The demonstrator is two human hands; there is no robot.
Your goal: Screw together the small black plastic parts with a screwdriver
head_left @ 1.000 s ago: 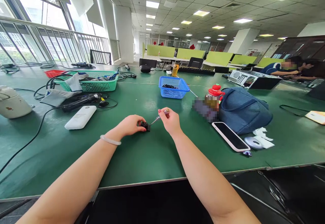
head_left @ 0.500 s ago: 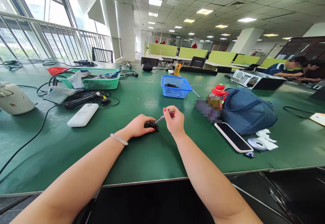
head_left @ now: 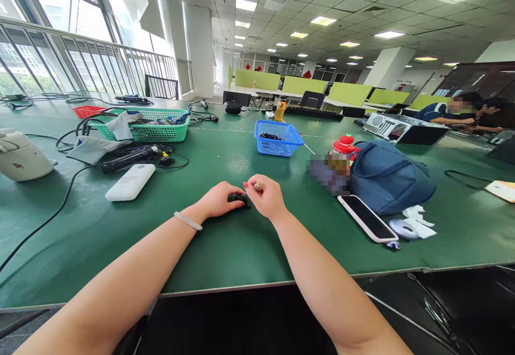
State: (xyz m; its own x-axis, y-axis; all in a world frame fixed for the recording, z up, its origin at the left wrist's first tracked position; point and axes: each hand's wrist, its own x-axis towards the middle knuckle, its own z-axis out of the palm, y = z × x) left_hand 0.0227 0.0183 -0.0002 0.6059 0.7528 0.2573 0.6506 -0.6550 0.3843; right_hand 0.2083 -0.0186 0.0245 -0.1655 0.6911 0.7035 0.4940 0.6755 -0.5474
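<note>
My left hand grips a small black part between thumb and fingers, on the green table in front of me. Just to its right, my right hand is closed around a screwdriver. The screwdriver's handle end shows above the fist. Its shaft and tip are mostly hidden by the fingers, so I cannot tell whether the tip touches the black part.
A blue basket with small black pieces stands beyond my hands. At left are a white power bank, cables and a green basket. A phone and a blue bag lie at right. Two people sit far right.
My right hand has moved left, closer to the black part, and the screwdriver has tilted more upright, its shaft now hidden. My left hand has hardly moved.
</note>
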